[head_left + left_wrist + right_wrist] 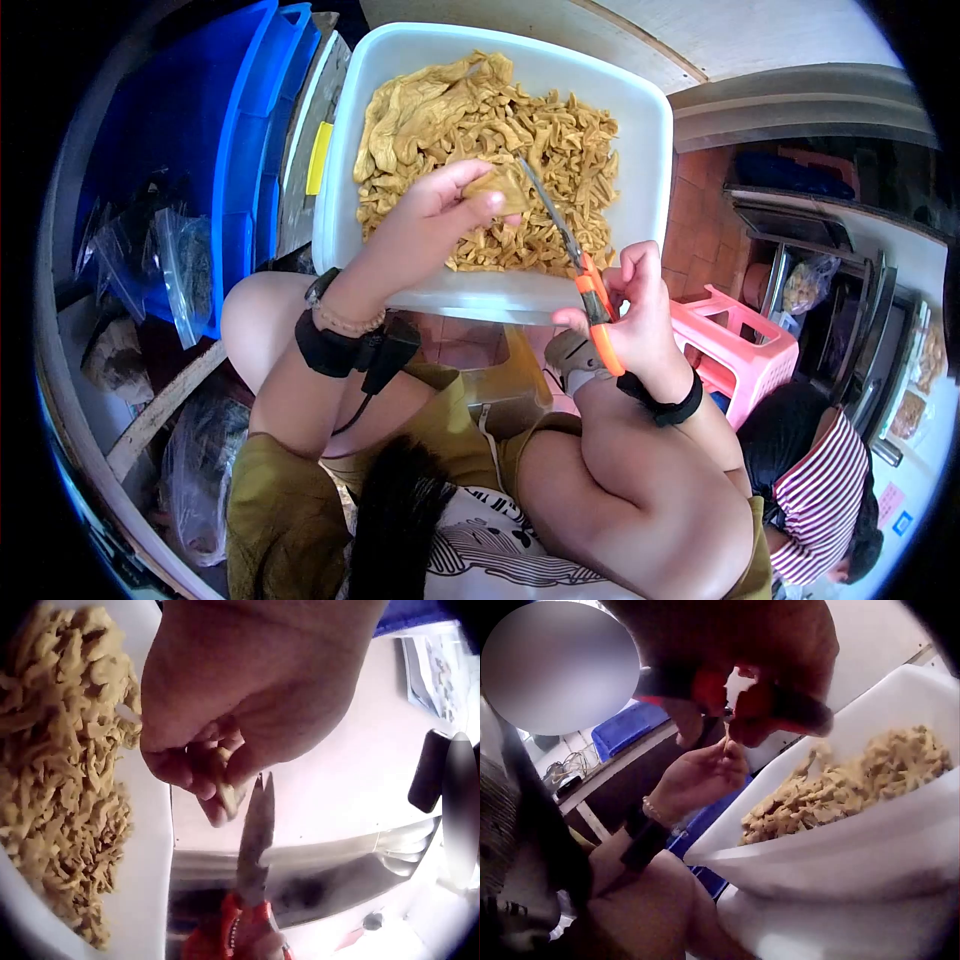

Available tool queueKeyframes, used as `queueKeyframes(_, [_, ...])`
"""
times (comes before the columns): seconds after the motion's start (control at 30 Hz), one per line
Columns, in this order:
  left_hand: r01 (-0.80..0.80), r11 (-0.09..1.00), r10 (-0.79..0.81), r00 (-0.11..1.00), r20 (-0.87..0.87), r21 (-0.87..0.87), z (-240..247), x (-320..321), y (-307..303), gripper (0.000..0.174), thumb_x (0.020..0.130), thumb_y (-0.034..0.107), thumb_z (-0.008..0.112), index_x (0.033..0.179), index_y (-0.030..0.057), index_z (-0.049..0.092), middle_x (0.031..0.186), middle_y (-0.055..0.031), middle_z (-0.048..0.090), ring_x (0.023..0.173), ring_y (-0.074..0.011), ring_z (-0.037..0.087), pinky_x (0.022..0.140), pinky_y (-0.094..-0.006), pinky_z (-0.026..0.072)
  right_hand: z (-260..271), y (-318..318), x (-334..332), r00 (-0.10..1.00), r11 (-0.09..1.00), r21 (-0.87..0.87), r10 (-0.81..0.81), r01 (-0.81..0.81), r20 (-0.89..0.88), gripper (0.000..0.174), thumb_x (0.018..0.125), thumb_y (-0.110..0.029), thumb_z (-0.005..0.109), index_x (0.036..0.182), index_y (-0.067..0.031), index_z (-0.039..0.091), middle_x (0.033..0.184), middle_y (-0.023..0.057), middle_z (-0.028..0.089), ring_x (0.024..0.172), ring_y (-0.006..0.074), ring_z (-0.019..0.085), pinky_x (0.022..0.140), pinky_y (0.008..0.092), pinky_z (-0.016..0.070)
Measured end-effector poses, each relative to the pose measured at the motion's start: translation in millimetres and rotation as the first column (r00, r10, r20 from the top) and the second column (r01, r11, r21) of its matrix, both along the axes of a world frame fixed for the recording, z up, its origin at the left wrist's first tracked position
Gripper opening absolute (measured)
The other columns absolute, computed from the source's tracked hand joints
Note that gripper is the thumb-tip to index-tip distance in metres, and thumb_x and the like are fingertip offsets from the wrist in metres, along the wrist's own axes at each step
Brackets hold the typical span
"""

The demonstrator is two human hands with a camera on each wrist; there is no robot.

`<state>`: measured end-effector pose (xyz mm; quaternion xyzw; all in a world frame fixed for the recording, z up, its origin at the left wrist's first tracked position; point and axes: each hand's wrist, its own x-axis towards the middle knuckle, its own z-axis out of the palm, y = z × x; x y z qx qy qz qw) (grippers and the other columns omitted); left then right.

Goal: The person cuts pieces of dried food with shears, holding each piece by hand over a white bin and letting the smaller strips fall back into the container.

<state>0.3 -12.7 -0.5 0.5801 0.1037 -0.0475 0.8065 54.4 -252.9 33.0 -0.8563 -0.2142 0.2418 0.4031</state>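
Note:
In the head view my left hand [430,225] pinches a yellowish-brown piece [497,190] between thumb and fingers above the heap of cut strips [570,150]. My right hand [640,320] grips orange-handled scissors [592,300], their blades pointing up and left, close to the piece. In the left wrist view, the scissor blades [257,832] stand just below the left hand [247,697], tips slightly parted. The right wrist view has the right hand [757,667] around the handles and the left hand [705,776] holding the piece under them.
A white tub [645,180] holds the strips, with larger uncut pieces [400,125] at its upper left. Blue crates [235,170] stand at the left. A pink stool [765,365] and a person in a striped top [825,480] are at the right. A dark phone [427,771] lies on a pale surface.

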Motion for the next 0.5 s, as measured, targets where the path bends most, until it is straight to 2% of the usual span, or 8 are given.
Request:
queueKeyframes(0.07, [-0.005,0.999,0.006,1.0,0.028,-0.034,-0.4,-0.1,3.3,0.028,0.096,0.017,0.054,0.117,-0.0008,0.051,0.1,-0.0069,0.063,0.088,-0.0079,0.057,0.079,-0.0225,0.0453,-0.8,-2.5,2.6,0.978,0.99,0.037,0.131,-0.139,0.161,0.073,0.062,-0.043,0.087,0.094,-0.0078,0.032,0.065,0.0043,0.044,0.052,0.0146,0.044,0.047,0.03,0.0395])
queueKeyframes(0.1, [-0.008,0.998,0.012,0.998,0.055,-0.069,-0.6,-0.1,5.2,0.03,0.097,0.018,0.052,0.12,0.0005,0.047,0.105,-0.0078,0.062,0.091,-0.0085,0.056,0.08,-0.0229,0.0447,-0.1,-2.6,2.9,0.978,0.989,0.037,0.132,-0.14,0.162,0.073,0.062,-0.043,0.087,0.094,-0.0078,0.032,0.065,0.0043,0.044,0.052,0.0146,0.044,0.047,0.03,0.0395])
queueKeyframes(0.17, [-0.006,0.993,0.014,0.998,0.065,-0.115,-2.4,-0.6,7.0,0.028,0.097,0.018,0.052,0.118,0.0022,0.045,0.105,-0.0076,0.061,0.091,-0.0089,0.055,0.081,-0.0233,0.0442,1.3,-2.1,2.9,0.948,0.979,-0.08,0.2,-0.185,0.247,0.078,0.06,-0.052,0.085,0.096,-0.0068,0.033,0.066,0.0066,0.048,0.053,0.0207,0.052,0.049,0.0318,0.044])
queueKeyframes(0.2, [-0.002,0.987,0.014,0.997,0.073,-0.162,-3.0,-1.1,7.5,0.026,0.097,0.018,0.052,0.117,0.0039,0.043,0.105,-0.0073,0.061,0.091,-0.0093,0.054,0.081,-0.0236,0.0438,0.8,-1.9,3.1,0.948,0.979,-0.08,0.201,-0.187,0.247,0.078,0.06,-0.052,0.085,0.096,-0.0068,0.033,0.066,0.0066,0.048,0.053,0.0207,0.052,0.049,0.0318,0.044])
queueKeyframes(0.27, [-0.015,0.983,0.029,0.997,0.077,-0.183,-1.6,-0.6,5.3,0.023,0.098,0.019,0.05,0.113,0.0044,0.041,0.104,-0.0086,0.063,0.087,-0.0092,0.053,0.079,-0.0232,0.0437,-0.4,-2.2,3.6,0.944,0.974,-0.108,0.219,-0.198,0.245,0.08,0.059,-0.057,0.083,0.097,-0.0056,0.034,0.067,0.0087,0.052,0.055,0.0257,0.057,0.051,0.0331,0.0468])
queueKeyframes(0.3, [-0.025,0.979,0.042,0.996,0.08,-0.204,-0.9,-0.4,3.9,0.02,0.099,0.02,0.049,0.109,0.005,0.039,0.103,-0.0099,0.065,0.083,-0.009,0.053,0.078,-0.0229,0.0436,0.3,-1.7,3.5,0.944,0.974,-0.109,0.22,-0.198,0.245,0.08,0.059,-0.057,0.083,0.097,-0.0056,0.034,0.067,0.0087,0.052,0.055,0.0257,0.057,0.051,0.0331,0.0468])
queueKeyframes(0.43, [-0.026,0.979,0.035,0.999,0.042,-0.202,-1.7,-1.2,-0.2,0.019,0.099,0.018,0.048,0.109,0.0051,0.04,0.1,-0.0096,0.065,0.084,-0.0087,0.055,0.077,-0.0225,0.0435,2.1,-0.3,1.8,0.945,0.968,-0.139,0.235,-0.207,0.228,0.078,0.061,-0.054,0.083,0.097,-0.0059,0.034,0.065,0.0085,0.053,0.055,0.0251,0.057,0.051,0.0339,0.0467])
queueKeyframes(0.5, [0.048,0.986,-0.033,0.995,0.094,-0.163,-0.4,-1.3,-2.9,0.016,0.099,0.017,0.047,0.107,0.0053,0.04,0.098,-0.0089,0.064,0.085,-0.0089,0.057,0.076,-0.0224,0.0437,2.3,0.6,1.4,0.951,0.969,-0.135,0.233,-0.208,0.205,0.077,0.062,-0.054,0.083,0.097,-0.0059,0.034,0.065,0.0085,0.054,0.055,0.0253,0.058,0.051,0.0342,0.0468])
